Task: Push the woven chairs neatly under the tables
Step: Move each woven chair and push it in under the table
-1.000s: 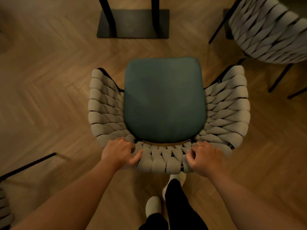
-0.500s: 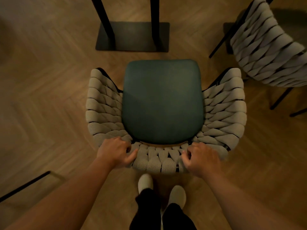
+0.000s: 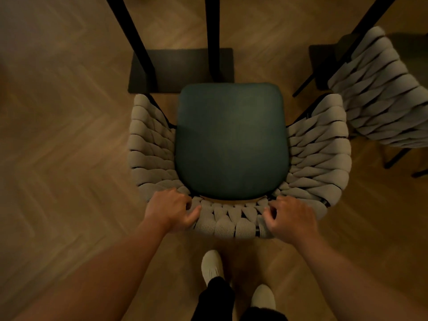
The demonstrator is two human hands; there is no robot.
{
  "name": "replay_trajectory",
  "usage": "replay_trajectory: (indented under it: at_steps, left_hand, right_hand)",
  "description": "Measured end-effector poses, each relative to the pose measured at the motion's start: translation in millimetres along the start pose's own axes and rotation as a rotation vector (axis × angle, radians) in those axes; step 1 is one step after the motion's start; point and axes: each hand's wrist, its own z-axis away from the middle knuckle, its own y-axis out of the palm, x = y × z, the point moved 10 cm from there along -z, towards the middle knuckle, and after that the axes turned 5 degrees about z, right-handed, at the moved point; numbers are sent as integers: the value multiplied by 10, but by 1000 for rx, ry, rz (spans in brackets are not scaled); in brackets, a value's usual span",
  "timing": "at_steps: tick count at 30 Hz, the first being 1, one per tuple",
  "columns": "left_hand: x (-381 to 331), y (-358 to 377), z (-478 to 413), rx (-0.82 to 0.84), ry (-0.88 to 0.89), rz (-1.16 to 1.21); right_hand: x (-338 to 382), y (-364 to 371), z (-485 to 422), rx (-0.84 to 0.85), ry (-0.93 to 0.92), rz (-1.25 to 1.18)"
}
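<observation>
**Woven chair being gripped by both hands**

Standing on the herringbone floor, the chair is facing a black table base, its green seat cushion reaching the base's near edge. Left hand and right hand are grasping the backrest rim.

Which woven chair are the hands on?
The centre chair with the green seat: left hand and right hand both grip its back rim. The chair at upper right is untouched.

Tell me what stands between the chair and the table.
Nothing loose. The chair has its seat front at the table base, whose two posts stand straight ahead. A second chair sits close on its right.
</observation>
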Motion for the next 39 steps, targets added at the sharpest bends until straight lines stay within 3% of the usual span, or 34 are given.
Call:
replay_trajectory:
  at_steps: [21, 32, 39]
  left_hand:
    - [714, -779, -1784, -84, 10, 12]
    - [778, -875, -2142, -73, -19, 27]
    - [704, -860, -1907, -14, -120, 52]
  right_hand:
    - [-138, -802, -1887, -78, -6, -20]
    - [-266, -962, -2287, -93, -1, -10]
    - [-187, -974, -2217, -4, 22, -44]
